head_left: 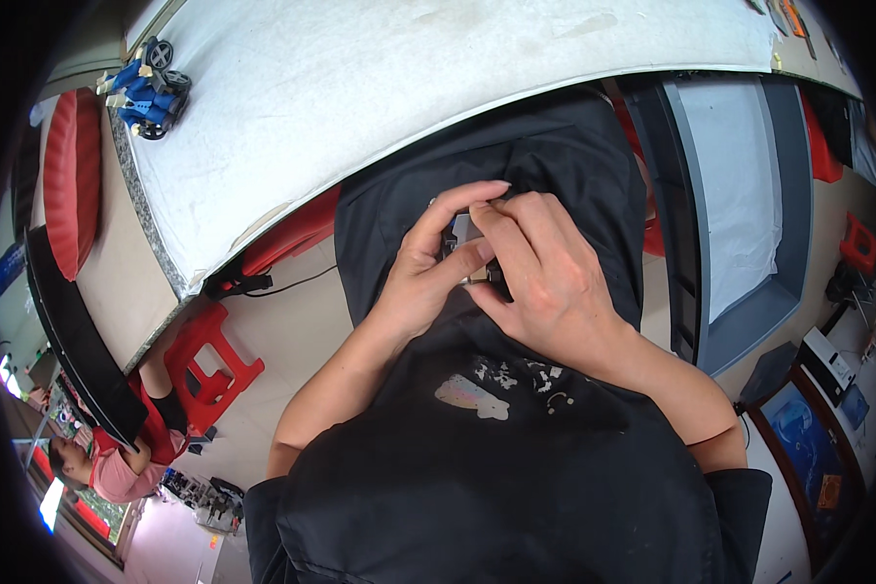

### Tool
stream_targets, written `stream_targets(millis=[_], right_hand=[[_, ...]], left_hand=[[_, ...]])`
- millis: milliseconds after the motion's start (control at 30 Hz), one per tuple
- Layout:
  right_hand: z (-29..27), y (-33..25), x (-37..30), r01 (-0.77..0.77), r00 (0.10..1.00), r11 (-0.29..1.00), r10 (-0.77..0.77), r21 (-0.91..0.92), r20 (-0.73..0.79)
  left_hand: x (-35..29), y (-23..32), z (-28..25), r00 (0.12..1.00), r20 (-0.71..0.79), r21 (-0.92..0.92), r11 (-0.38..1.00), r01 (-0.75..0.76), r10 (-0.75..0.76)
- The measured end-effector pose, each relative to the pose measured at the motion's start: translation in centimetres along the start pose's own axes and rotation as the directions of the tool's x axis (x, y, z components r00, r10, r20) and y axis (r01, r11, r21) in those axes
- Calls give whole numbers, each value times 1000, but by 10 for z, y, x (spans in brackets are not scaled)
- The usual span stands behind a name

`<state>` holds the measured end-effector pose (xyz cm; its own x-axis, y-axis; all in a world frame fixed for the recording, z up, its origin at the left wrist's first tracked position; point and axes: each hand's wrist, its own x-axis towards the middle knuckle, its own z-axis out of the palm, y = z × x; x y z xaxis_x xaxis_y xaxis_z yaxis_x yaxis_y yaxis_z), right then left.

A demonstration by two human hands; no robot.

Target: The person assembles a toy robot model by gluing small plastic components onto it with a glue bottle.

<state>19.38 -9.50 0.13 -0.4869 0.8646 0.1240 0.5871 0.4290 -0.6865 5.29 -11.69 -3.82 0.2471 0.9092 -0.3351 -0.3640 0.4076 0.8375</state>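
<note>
Over my lap, both hands are close together around a small grey-and-dark piece (464, 232), mostly hidden by the fingers. My left hand (426, 263) curls around its left side, with the thumb lying across the front and the index finger arched over the top. My right hand (547, 255) is bent over the right side, fingertips meeting the left hand's near the top. A bit of shiny metal and a dark edge show between the two thumbs. What kind of thing it is, I cannot make out.
A white-covered table (438, 58) lies ahead, with blue toy figures with black wheels (151, 92) at its far left corner. A grey tray lined with white sheet (798, 234) is at my right. A red stool (209, 365) and a seated person (127, 472) are at left.
</note>
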Motion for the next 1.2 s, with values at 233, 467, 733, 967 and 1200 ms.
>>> stream_targets(millis=[233,467,733,967,1200], right_hand=[[-4,1,3,62,998,998,-62,-14,21],[-45,-8,48,262,965,947,-260,188,-40],[-13,37,226,444,787,710,-600,-547,-141],[-17,4,172,441,838,897,-421,-22,-346],[-11,-23,91,686,676,716,-692,-126,-253]], left_hand=[[-3,-6,-4,1000,11,-22,1000,18,-18],[-10,27,5,972,-143,-362,904,-227,187],[-6,78,-13,917,-228,-338,857,-389,327],[-7,76,-31,882,-300,-316,834,-452,364],[1,80,-25,859,-316,-262,833,-487,403]])
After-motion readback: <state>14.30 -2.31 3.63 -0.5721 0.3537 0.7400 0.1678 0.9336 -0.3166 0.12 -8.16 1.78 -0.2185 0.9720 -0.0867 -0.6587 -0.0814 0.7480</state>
